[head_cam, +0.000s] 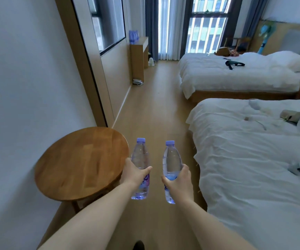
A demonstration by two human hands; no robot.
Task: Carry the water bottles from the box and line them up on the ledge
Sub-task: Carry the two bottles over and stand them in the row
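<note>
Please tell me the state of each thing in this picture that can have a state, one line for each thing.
left bottle: capped, upright, held in the air by the left hand
right bottle: capped, upright, held in the air by the right hand
bottles on the ledge: standing together, far ahead
round table: top bare
near bed: cover rumpled

Pale walls, wood floor (151,112) — round wooden table (80,163) left, two white beds (250,159) right, curtained window (207,24) beyond.

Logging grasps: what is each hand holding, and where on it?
Left hand grips one water bottle around its middle; right hand grips another water bottle likewise.
</note>
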